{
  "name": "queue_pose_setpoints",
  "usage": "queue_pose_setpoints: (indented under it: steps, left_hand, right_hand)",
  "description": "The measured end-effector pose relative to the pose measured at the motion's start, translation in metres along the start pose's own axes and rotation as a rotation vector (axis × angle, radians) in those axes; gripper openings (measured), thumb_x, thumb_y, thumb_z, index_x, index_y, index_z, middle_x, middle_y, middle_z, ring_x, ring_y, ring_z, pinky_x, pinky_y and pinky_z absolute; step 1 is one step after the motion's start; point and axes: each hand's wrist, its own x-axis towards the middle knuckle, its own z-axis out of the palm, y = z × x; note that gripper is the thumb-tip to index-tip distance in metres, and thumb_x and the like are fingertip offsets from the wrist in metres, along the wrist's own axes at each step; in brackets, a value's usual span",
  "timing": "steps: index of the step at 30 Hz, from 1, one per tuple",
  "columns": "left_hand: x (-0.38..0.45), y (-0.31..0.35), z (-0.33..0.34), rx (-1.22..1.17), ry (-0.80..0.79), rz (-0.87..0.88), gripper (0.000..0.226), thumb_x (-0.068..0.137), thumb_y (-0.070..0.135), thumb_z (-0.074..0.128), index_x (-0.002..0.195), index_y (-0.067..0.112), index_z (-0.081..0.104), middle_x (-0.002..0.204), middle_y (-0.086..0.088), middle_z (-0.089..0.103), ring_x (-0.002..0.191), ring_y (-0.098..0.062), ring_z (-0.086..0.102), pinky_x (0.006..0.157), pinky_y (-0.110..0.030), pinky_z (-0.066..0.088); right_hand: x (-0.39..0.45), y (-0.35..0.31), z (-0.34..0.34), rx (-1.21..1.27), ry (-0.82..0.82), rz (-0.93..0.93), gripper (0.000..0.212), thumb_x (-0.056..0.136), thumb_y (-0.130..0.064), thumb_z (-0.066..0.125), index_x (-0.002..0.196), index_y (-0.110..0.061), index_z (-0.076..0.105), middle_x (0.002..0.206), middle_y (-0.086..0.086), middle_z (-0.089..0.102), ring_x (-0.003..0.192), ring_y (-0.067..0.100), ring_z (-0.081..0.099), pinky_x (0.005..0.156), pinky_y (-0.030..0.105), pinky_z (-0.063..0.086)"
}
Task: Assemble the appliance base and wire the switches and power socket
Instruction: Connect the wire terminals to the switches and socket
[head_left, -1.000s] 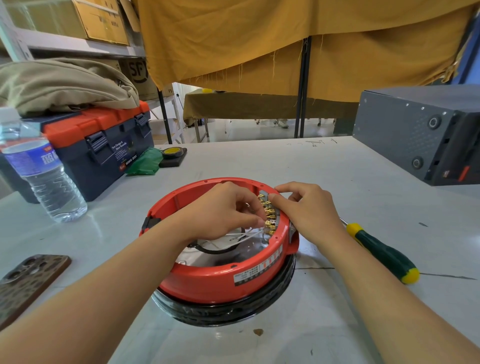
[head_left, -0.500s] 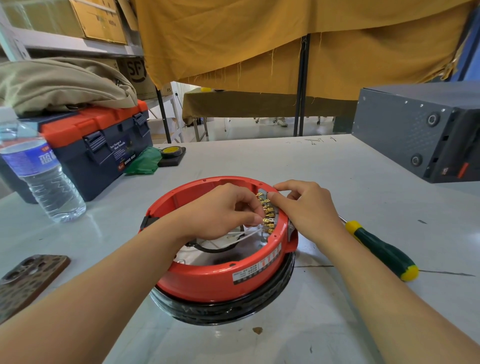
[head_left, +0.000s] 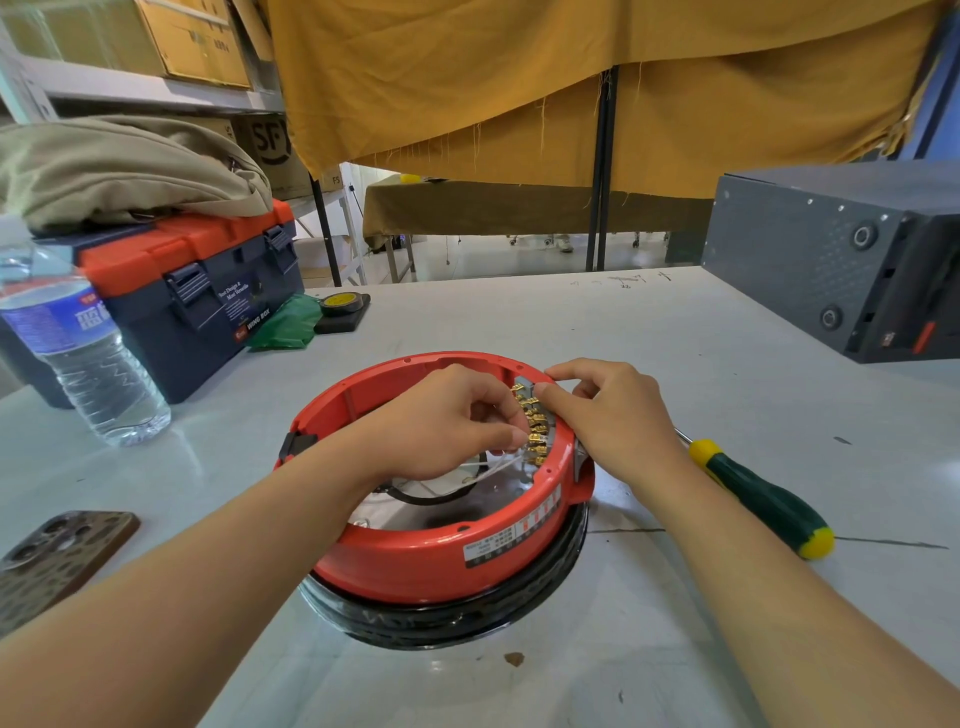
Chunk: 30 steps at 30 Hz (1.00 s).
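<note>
From my remote seat I saw the red appliance base (head_left: 441, 561) sitting on the desk (head_left: 649, 364), stacked on a black ring (head_left: 447, 621) and open at the top. Both grips met at its far right inner wall, where a row of brass terminals (head_left: 532, 428) stood on the switches. The left hand (head_left: 441, 421) reached inside the base with its fingers curled, pinching at the lower terminals; thin white wires (head_left: 488, 467) trailed away just beneath that grip (whether a wire end was actually between the fingertips, I could not tell). The right hand (head_left: 613, 415) lay over the rim directly opposite, thumb and forefinger clenched on the upper end of the terminal row, touching the grey switch block (head_left: 524, 384). Just right of the right grip a green-and-yellow screwdriver (head_left: 763, 499) lay flat on the desk. Well left of the left grip stood a water bottle (head_left: 78, 343) and a toolbox (head_left: 192, 286), with a phone (head_left: 52, 556) nearer me.
</note>
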Motion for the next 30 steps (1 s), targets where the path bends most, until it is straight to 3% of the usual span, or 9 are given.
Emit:
queue_pose_setpoints:
  steps: [18, 22, 27, 30]
  left_hand:
    - [0.0008, -0.0012, 0.0008, -0.062, 0.025, 0.040, 0.004, 0.083, 0.015, 0.069, 0.082, 0.018, 0.072, 0.064, 0.010, 0.065, 0.059, 0.000, 0.057, 0.057, -0.014, 0.044]
    - [0.0029, -0.0011, 0.0021, -0.062, 0.023, 0.038, 0.005, 0.083, 0.017, 0.069, 0.080, 0.021, 0.072, 0.068, 0.002, 0.068, 0.062, -0.006, 0.060, 0.061, -0.025, 0.050]
    - [0.0031, -0.0026, 0.0022, -0.072, 0.020, 0.029, 0.006, 0.082, 0.018, 0.069, 0.079, 0.023, 0.072, 0.067, 0.005, 0.068, 0.062, -0.006, 0.060, 0.062, -0.028, 0.050]
    - [0.0029, -0.0028, 0.0027, -0.070, 0.021, 0.035, 0.006, 0.082, 0.019, 0.069, 0.079, 0.023, 0.072, 0.064, 0.012, 0.066, 0.060, -0.002, 0.058, 0.059, -0.019, 0.045]
  right_hand:
    - [-0.0009, -0.0004, -0.0010, -0.025, -0.008, -0.020, 0.021, 0.086, -0.036, 0.063, 0.099, -0.023, 0.073, 0.057, -0.011, 0.053, 0.056, 0.003, 0.053, 0.053, 0.014, 0.036]
    - [-0.0009, -0.0010, -0.0003, -0.026, -0.001, -0.021, 0.019, 0.085, -0.035, 0.064, 0.098, -0.023, 0.073, 0.055, -0.012, 0.052, 0.055, 0.003, 0.052, 0.052, 0.014, 0.034]
    - [-0.0005, -0.0004, 0.0003, -0.028, 0.002, -0.019, 0.019, 0.085, -0.036, 0.064, 0.096, -0.024, 0.073, 0.054, -0.012, 0.051, 0.054, 0.003, 0.051, 0.050, 0.011, 0.033]
    - [0.0008, 0.0002, 0.0007, -0.023, -0.002, -0.015, 0.020, 0.086, -0.035, 0.064, 0.099, -0.023, 0.073, 0.057, -0.011, 0.052, 0.057, 0.004, 0.051, 0.053, 0.016, 0.034]
